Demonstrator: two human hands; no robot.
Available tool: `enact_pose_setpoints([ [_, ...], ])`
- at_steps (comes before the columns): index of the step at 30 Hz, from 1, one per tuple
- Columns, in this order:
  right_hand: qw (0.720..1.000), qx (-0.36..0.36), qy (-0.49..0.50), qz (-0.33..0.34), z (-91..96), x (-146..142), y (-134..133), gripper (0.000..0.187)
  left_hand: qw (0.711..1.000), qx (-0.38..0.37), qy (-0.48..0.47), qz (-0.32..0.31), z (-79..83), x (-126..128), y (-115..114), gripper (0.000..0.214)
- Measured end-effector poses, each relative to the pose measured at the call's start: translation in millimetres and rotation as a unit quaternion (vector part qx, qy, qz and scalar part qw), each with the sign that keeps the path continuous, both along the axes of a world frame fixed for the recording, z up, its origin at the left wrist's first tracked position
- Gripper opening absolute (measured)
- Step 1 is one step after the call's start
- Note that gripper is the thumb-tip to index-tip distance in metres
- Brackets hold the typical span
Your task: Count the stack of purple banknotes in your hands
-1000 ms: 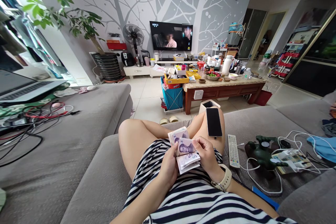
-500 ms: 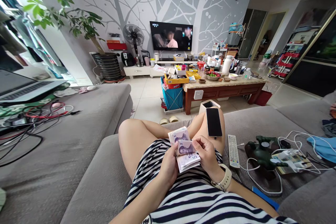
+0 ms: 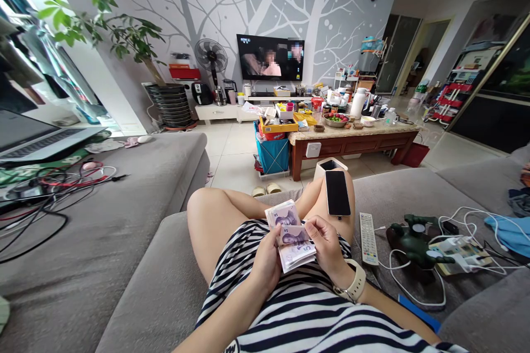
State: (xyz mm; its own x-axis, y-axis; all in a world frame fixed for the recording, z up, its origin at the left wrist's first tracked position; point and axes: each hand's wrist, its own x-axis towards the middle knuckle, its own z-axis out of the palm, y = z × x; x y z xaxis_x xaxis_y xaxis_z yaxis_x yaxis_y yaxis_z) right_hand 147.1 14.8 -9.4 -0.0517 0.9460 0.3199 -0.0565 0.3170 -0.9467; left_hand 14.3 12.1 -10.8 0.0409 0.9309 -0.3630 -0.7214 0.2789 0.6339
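Both hands hold a stack of purple banknotes (image 3: 290, 237) over my lap. My left hand (image 3: 265, 265) grips the stack from below and the left side, fingers closed around it. My right hand (image 3: 329, 245) pinches the top note at its right edge with thumb and fingers. A watch with a pale strap (image 3: 355, 284) sits on my right wrist. A black phone (image 3: 337, 192) lies face up on my right knee, just beyond the notes.
A white remote (image 3: 367, 238) lies on the grey sofa (image 3: 124, 265) to my right, beside a green toy figure (image 3: 416, 242) and tangled white cables (image 3: 464, 231). A laptop (image 3: 37, 140) and wires lie at left. A cluttered coffee table (image 3: 356, 135) stands ahead.
The top banknote has slid slightly lower under my right thumb. Both hands stay in the same place over my lap.
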Motion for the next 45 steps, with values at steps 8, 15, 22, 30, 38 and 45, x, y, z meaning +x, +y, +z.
enact_pose_setpoints([
  [8, 1.000, 0.005, 0.010, 0.010, -1.6, -0.2, -0.4, 0.036, 1.000, -0.006, -0.009, -0.002, 2.6, 0.4, -1.7, 0.022],
  [15, 1.000, 0.003, -0.003, 0.010, -3.3, 0.1, -0.3, 0.039, 1.000, -0.006, -0.008, 0.001, 2.6, 0.6, -3.1, 0.023],
  [22, 1.000, 0.004, 0.000, 0.020, -4.3, 0.7, 0.6, 0.042, 1.000, 0.000, -0.018, -0.018, 2.2, -0.8, -3.6, 0.027],
  [30, 0.999, -0.023, 0.000, 0.029, -6.3, -0.2, 1.8, 0.040, 1.000, 0.005, -0.015, -0.024, 1.3, -1.0, -4.7, 0.024],
  [38, 0.998, -0.055, 0.026, -0.030, -14.6, -0.9, 12.4, 0.035, 0.999, 0.028, 0.044, -0.005, 7.2, -2.9, -8.5, 0.016],
  [45, 0.998, -0.051, -0.009, -0.047, -16.9, -1.5, 16.1, 0.040, 0.999, 0.019, 0.045, -0.020, 1.1, -3.0, -7.4, 0.022],
])
